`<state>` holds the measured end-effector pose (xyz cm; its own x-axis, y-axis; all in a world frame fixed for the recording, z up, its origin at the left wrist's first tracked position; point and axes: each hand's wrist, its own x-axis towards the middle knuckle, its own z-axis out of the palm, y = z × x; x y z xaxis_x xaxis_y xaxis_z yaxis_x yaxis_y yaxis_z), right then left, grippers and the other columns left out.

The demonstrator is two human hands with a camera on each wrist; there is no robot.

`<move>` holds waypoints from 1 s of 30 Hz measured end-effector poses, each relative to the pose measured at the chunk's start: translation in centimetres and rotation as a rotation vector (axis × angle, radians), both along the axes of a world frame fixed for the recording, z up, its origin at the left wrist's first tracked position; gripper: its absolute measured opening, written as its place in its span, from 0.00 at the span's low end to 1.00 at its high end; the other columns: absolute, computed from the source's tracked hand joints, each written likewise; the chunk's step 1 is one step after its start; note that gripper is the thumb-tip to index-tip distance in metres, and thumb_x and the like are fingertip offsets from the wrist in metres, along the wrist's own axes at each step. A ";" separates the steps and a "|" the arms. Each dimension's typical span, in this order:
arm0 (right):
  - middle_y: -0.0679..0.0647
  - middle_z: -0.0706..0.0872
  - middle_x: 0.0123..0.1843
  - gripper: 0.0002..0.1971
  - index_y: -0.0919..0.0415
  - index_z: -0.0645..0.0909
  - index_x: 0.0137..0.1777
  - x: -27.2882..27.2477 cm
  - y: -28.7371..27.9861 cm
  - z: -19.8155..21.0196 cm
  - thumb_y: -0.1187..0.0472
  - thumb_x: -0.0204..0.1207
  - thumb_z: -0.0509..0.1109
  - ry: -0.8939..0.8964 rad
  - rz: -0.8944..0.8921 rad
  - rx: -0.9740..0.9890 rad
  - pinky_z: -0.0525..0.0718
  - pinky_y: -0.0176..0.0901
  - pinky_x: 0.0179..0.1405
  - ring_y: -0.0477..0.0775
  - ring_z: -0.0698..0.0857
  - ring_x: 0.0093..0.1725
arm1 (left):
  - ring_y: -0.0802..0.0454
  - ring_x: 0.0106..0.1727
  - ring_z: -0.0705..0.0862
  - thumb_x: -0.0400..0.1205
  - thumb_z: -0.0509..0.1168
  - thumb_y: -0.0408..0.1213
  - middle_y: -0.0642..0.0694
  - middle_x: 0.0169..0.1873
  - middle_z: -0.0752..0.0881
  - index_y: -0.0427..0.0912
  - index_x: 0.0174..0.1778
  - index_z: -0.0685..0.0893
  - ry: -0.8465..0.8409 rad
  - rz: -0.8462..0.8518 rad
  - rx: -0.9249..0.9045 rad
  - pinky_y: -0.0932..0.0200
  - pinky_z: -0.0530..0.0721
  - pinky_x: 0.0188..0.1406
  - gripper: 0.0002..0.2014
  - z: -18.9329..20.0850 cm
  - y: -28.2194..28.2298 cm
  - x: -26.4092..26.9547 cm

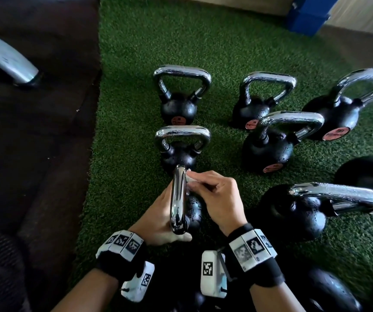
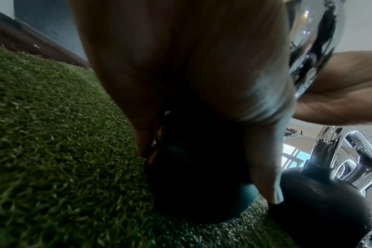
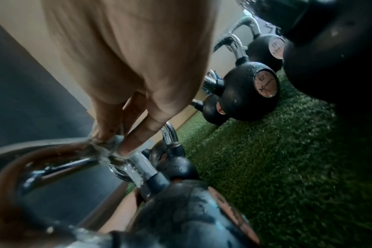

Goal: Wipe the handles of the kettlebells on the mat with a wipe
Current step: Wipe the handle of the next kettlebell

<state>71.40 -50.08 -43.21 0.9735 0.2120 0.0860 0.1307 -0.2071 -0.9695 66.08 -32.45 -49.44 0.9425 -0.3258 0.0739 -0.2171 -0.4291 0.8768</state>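
A black kettlebell (image 1: 195, 212) stands on the green turf mat (image 1: 136, 64) in front of me, its chrome handle (image 1: 177, 199) pointing away from me. My left hand (image 1: 158, 218) grips it from the left; in the left wrist view its fingers (image 2: 146, 142) and thumb (image 2: 265, 167) lie round the black ball (image 2: 191, 176). My right hand (image 1: 198, 181) pinches a small white wipe (image 1: 189, 176) against the far end of the handle. The right wrist view shows the fingertips (image 3: 127, 146) pressing the wipe (image 3: 105, 147) onto the wet chrome handle (image 3: 138, 167).
Several more chrome-handled kettlebells stand on the mat: one just ahead (image 1: 182, 152), one behind it (image 1: 178, 109), others to the right (image 1: 268, 147) (image 1: 293, 212). Dark rubber floor (image 1: 34, 154) and a metal machine leg (image 1: 5, 59) lie left. A blue box (image 1: 307, 16) sits far right.
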 end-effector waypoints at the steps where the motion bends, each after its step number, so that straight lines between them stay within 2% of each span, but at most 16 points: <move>1: 0.46 0.94 0.51 0.13 0.50 0.93 0.54 0.1 0.1 0.3 0.66 0.73 0.81 0.004 0.015 -0.001 0.89 0.48 0.59 0.46 0.92 0.54 | 0.58 0.90 0.54 0.64 0.88 0.53 0.46 0.90 0.57 0.38 0.91 0.46 0.028 0.002 -0.034 0.60 0.55 0.89 0.70 -0.1 0.1 0.1; 6: 0.49 0.93 0.48 0.11 0.57 0.94 0.53 0.8 0.8 1.7 0.68 0.72 0.81 0.028 -0.012 0.014 0.90 0.44 0.56 0.45 0.92 0.50 | 0.57 0.91 0.51 0.64 0.89 0.49 0.49 0.91 0.53 0.42 0.91 0.39 0.076 -0.004 -0.049 0.57 0.54 0.89 0.73 0.1 0.1 0.5; 7: 0.48 0.93 0.47 0.11 0.56 0.94 0.53 0.5 0.6 2.0 0.67 0.72 0.82 0.038 0.012 0.006 0.89 0.43 0.54 0.45 0.91 0.48 | 0.54 0.91 0.52 0.65 0.89 0.46 0.47 0.91 0.54 0.39 0.91 0.40 0.074 -0.026 -0.066 0.52 0.54 0.90 0.72 0.4 0.2 0.7; 9: 0.47 0.92 0.45 0.11 0.50 0.95 0.51 -0.4 0.1 2.3 0.62 0.70 0.84 0.056 0.087 -0.041 0.89 0.44 0.52 0.46 0.91 0.46 | 0.47 0.90 0.59 0.67 0.89 0.39 0.45 0.88 0.62 0.29 0.89 0.48 0.065 -0.089 -0.111 0.46 0.60 0.89 0.65 0.8 0.4 1.1; 11: 0.46 0.92 0.45 0.11 0.48 0.95 0.50 -1.2 -0.3 2.9 0.59 0.68 0.85 0.072 0.167 -0.090 0.89 0.43 0.52 0.46 0.91 0.45 | 0.52 0.87 0.67 0.67 0.88 0.35 0.53 0.84 0.70 0.30 0.87 0.57 0.083 -0.102 -0.125 0.56 0.66 0.86 0.59 0.9 0.6 1.1; 13: 0.46 0.94 0.44 0.10 0.52 0.95 0.48 -1.2 -0.3 3.4 0.60 0.66 0.86 0.083 0.209 -0.081 0.89 0.40 0.51 0.46 0.93 0.45 | 0.59 0.83 0.71 0.66 0.89 0.35 0.55 0.80 0.74 0.34 0.87 0.60 0.100 -0.070 -0.118 0.60 0.69 0.83 0.58 0.9 0.7 0.8; 14: 0.48 0.95 0.43 0.09 0.54 0.95 0.46 -0.9 -0.1 3.5 0.61 0.66 0.87 0.102 0.205 -0.055 0.90 0.41 0.51 0.48 0.93 0.45 | 0.63 0.81 0.72 0.65 0.89 0.35 0.55 0.78 0.75 0.35 0.86 0.61 0.109 -0.055 -0.117 0.63 0.71 0.81 0.57 0.7 0.7 0.6; 16: 0.50 0.95 0.42 0.09 0.56 0.94 0.45 -0.7 0.1 3.7 0.62 0.65 0.87 0.139 0.190 -0.013 0.92 0.45 0.50 0.52 0.94 0.44 | 0.71 0.76 0.75 0.64 0.89 0.33 0.57 0.73 0.77 0.37 0.83 0.66 0.147 -0.051 -0.116 0.74 0.72 0.74 0.54 0.5 0.7 0.7; 18: 0.51 0.95 0.41 0.10 0.55 0.94 0.44 -1.1 0.2 3.5 0.60 0.62 0.88 0.135 0.216 -0.027 0.92 0.48 0.48 0.55 0.94 0.42 | 0.69 0.72 0.80 0.65 0.88 0.30 0.54 0.69 0.82 0.38 0.79 0.73 0.240 -0.077 -0.120 0.75 0.74 0.70 0.46 0.8 0.8 1.3; 21: 0.50 0.94 0.40 0.12 0.51 0.93 0.41 -2.5 0.4 3.2 0.55 0.58 0.90 0.168 0.255 -0.098 0.91 0.56 0.49 0.58 0.93 0.42 | 0.60 0.67 0.85 0.69 0.87 0.37 0.50 0.64 0.86 0.44 0.74 0.79 0.311 -0.081 -0.027 0.61 0.82 0.70 0.38 1.5 1.2 1.4; 22: 0.50 0.94 0.40 0.13 0.50 0.93 0.40 -2.7 0.6 3.2 0.55 0.57 0.90 0.179 0.255 -0.111 0.91 0.58 0.50 0.58 0.93 0.42 | 0.60 0.64 0.86 0.69 0.87 0.39 0.50 0.62 0.87 0.48 0.70 0.81 0.320 -0.072 -0.002 0.61 0.83 0.68 0.35 1.7 1.3 1.3; 25: 0.51 0.94 0.39 0.13 0.51 0.92 0.39 -2.5 0.9 3.1 0.54 0.56 0.90 0.175 0.251 -0.125 0.92 0.60 0.49 0.59 0.93 0.42 | 0.68 0.60 0.85 0.69 0.87 0.39 0.57 0.57 0.87 0.62 0.58 0.84 0.313 -0.062 -0.008 0.74 0.82 0.58 0.27 1.9 1.4 1.1; 27: 0.52 0.94 0.39 0.13 0.53 0.92 0.39 -2.4 1.0 2.9 0.56 0.55 0.91 0.187 0.243 -0.114 0.91 0.58 0.48 0.61 0.93 0.42 | 0.66 0.56 0.87 0.69 0.87 0.38 0.55 0.52 0.88 0.58 0.56 0.86 0.338 -0.070 -0.014 0.73 0.82 0.54 0.24 1.9 1.5 1.2; 30: 0.51 0.94 0.39 0.13 0.55 0.92 0.38 -2.7 0.8 2.1 0.59 0.55 0.91 0.224 0.238 -0.155 0.91 0.50 0.46 0.58 0.93 0.42 | 0.60 0.43 0.87 0.72 0.85 0.43 0.55 0.38 0.88 0.58 0.41 0.88 0.360 -0.126 0.074 0.64 0.84 0.49 0.12 2.0 1.6 1.3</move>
<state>68.65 -49.25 -41.11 0.8865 0.4285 -0.1747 -0.0193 -0.3431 -0.9391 67.37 -30.81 -47.40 0.8562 -0.4328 -0.2821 0.0437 -0.4834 0.8743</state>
